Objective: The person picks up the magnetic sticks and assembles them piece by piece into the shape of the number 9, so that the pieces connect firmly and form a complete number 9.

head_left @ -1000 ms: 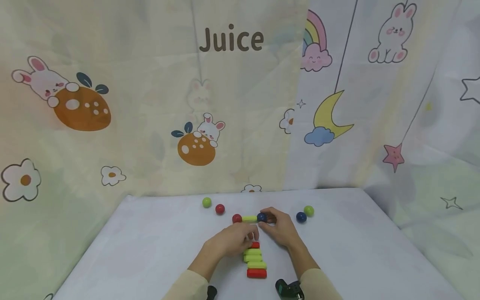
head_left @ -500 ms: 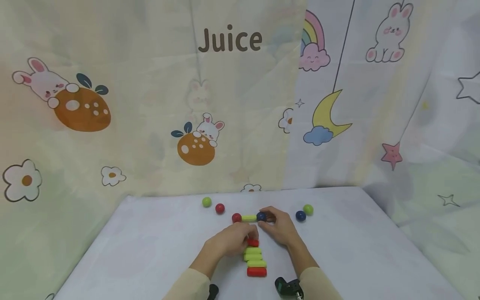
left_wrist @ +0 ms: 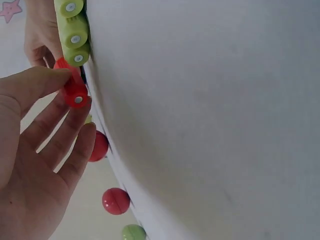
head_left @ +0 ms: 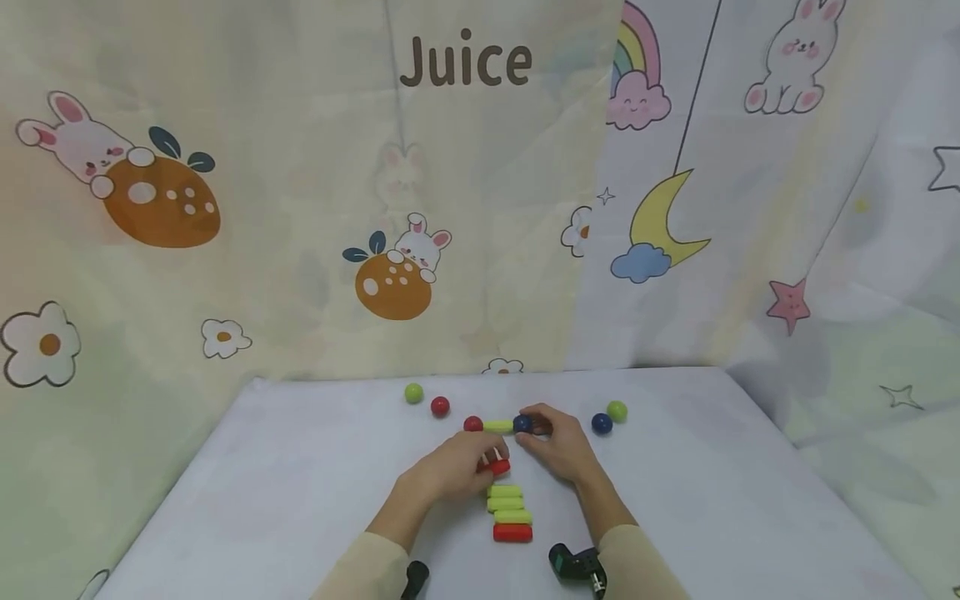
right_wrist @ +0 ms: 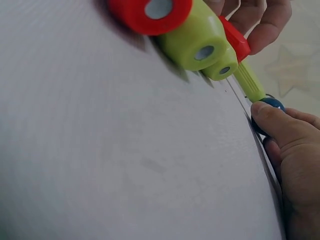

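Note:
My left hand point(head_left: 457, 467) pinches a short red rod point(left_wrist: 75, 90) with a metal disc in its end, between thumb and fingers. My right hand point(head_left: 558, 442) grips a dark blue ball point(head_left: 522, 424) between thumb and fingers. That ball sits at the right end of a yellow-green rod point(head_left: 498, 426), whose left end meets a red ball point(head_left: 473, 425). Nearer to me, several yellow-green rods point(head_left: 506, 504) lie side by side in a row, with another red rod point(head_left: 513, 532) at the near end.
At the back left lie a green ball point(head_left: 413, 393) and a red ball point(head_left: 440, 407). To the right of my right hand rest a blue ball point(head_left: 602, 423) and a green ball point(head_left: 617, 411). A printed cloth point(head_left: 300, 275) hangs behind the white table point(head_left: 300, 467).
My left hand has drawn the red rod away from the row of rods, up and slightly left toward the ball-and-rod piece. My right hand stays on the blue ball. The head view has tilted slightly.

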### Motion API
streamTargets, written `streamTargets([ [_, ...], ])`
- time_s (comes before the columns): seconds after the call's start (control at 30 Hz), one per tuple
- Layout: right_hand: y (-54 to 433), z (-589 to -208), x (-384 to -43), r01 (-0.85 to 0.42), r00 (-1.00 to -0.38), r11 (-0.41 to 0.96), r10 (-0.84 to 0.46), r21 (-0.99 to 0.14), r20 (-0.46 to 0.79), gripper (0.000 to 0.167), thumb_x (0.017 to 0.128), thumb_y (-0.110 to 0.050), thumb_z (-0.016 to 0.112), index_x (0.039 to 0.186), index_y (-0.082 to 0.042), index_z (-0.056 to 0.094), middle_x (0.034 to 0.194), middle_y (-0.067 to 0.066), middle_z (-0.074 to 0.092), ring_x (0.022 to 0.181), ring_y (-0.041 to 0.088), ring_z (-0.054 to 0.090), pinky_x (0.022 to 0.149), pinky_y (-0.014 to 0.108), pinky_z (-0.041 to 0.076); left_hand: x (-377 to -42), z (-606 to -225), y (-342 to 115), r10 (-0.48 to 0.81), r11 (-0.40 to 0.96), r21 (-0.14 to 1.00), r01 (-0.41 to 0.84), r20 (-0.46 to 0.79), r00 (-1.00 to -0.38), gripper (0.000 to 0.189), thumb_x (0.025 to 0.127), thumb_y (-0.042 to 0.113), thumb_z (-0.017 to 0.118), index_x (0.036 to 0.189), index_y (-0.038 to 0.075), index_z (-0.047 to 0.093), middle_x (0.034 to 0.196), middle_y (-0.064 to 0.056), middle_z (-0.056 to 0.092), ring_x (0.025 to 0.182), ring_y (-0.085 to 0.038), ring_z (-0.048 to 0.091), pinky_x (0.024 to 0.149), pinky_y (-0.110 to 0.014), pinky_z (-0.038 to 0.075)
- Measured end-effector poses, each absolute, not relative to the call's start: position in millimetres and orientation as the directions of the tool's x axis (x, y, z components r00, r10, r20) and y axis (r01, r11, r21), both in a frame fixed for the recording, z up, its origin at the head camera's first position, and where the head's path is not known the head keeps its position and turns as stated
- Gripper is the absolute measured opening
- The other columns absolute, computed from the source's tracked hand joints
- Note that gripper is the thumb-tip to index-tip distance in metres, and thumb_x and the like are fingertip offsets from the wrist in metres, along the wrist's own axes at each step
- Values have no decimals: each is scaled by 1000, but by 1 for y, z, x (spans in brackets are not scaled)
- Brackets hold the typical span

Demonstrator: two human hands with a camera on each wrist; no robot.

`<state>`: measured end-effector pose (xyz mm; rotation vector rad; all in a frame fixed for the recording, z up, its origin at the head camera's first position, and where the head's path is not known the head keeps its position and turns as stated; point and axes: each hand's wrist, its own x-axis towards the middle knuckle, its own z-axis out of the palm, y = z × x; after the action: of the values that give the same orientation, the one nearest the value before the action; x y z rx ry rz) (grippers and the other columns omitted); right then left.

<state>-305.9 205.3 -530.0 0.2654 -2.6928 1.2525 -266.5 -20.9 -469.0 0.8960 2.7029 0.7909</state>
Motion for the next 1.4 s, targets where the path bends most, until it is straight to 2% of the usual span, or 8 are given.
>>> streamTargets([
  [0.13,209,-528,-306,-215,-973,641,-76,-737,218,41,88,-23,82,127,-26,68,116,-5,72,108,16,68,99,41,55,-269,-468,-22,584,674,553,490,8,-812,28,92,13,71,117,23,66,103,7,68,91,-7,61,83,-27,55],
  [0.43,209,-522,-307,-249,-966,638,-112,-728,232,38,89,-24,82,125,-25,69,117,-5,72,106,15,68,97,40,55,-275,-474,-31,435,731,575,367,23,-900,41,91,18,76,128,17,58,100,3,64,87,-14,59,80,-33,57],
  [0.67,215,-519,-306,-235,-968,635,-81,-736,239,39,88,-23,83,124,-25,69,115,-5,72,104,14,68,98,42,54,-280,-470,-27,384,712,626,318,32,-923,41,92,22,76,127,17,56,99,-1,64,86,-16,60,81,-35,57],
  [0.93,216,-521,-305,-261,-961,635,-102,-727,256,38,88,-22,81,125,-21,70,115,-3,72,104,16,69,96,42,55,-282,-472,-27,281,730,649,215,3,-960,56,90,19,77,137,14,48,100,-6,66,82,-19,60,75,-37,57],
  [1.1,214,-522,-302,-241,-966,633,-82,-735,246,38,88,-22,82,124,-22,70,114,-4,72,104,16,68,96,42,55,-282,-477,-30,237,730,658,187,14,-971,60,89,18,76,141,10,45,93,-4,62,78,-19,58,72,-35,55],
  [1.4,209,-528,-305,-246,-966,615,-87,-749,246,39,88,-22,82,125,-23,70,116,-4,72,104,14,68,97,39,55,-283,-482,-35,217,708,686,170,18,-976,57,90,15,73,139,5,45,82,-4,58,69,-19,56,65,-32,50],
])
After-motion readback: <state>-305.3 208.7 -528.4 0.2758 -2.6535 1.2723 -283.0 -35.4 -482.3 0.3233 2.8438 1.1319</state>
